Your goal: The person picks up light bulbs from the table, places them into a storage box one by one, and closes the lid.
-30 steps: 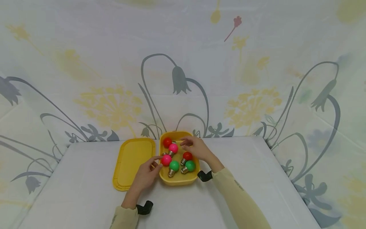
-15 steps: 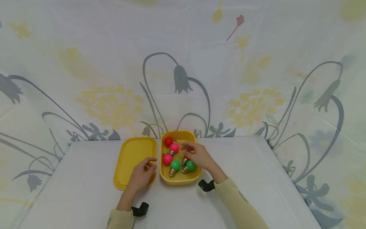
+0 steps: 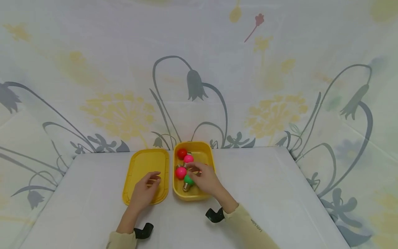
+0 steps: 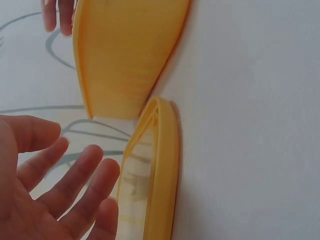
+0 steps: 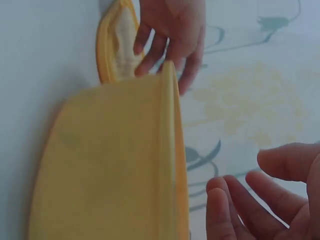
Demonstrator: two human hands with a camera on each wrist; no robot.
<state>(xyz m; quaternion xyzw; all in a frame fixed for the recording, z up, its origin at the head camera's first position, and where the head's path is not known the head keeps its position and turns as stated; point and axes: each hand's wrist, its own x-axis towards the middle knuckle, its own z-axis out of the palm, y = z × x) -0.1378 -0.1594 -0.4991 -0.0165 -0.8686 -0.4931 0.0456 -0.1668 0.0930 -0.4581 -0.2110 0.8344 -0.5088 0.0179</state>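
Observation:
A yellow plastic tub (image 3: 175,188) holds several colored light bulbs with metal screw bases. A red bulb (image 3: 182,154) and a pink bulb (image 3: 188,159) lie toward the back, with another pink bulb (image 3: 181,173) and a green bulb (image 3: 187,180) nearer the front. My right hand (image 3: 206,180) hovers over the tub, covering its right-side bulbs; in the right wrist view its fingers (image 5: 255,210) are loosely bent above the rim with nothing between them. My left hand (image 3: 142,192) hangs over the flat yellow lid (image 3: 146,160), fingers relaxed and holding nothing in the left wrist view.
The lid lies on the white table (image 3: 264,180) just left of the tub. Behind rises a flower-printed cloth backdrop (image 3: 217,52). Black wrist mounts (image 3: 214,215) stick out from both wrists.
My left hand has drawn away from a pink bulb at the tub's left rim and moved left over the lid. My right hand has come forward and left, over the green bulb.

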